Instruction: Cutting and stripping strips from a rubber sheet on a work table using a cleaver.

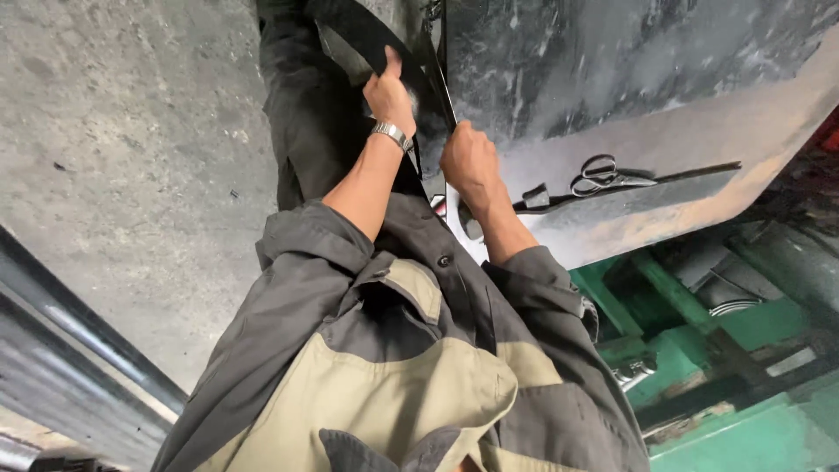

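Two hands work at the near edge of a big dusty metal table [699,131]. A long black rubber strip [367,39] runs along that edge and off toward the concrete floor [131,131]. The left hand [391,94] (a steel watch on its wrist) pinches the strip tight, thumb on top, just off the table's corner. The right hand [468,159] is closed in a fist on the strip at the table's edge. Scissors [603,175] lie on the table beside a narrow black offcut [682,172].

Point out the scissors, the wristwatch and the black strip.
scissors [599,175], head view, on the finger loops.
wristwatch [392,134], head view, on the metal band.
black strip [363,33], head view, on its flat face above the thumb.
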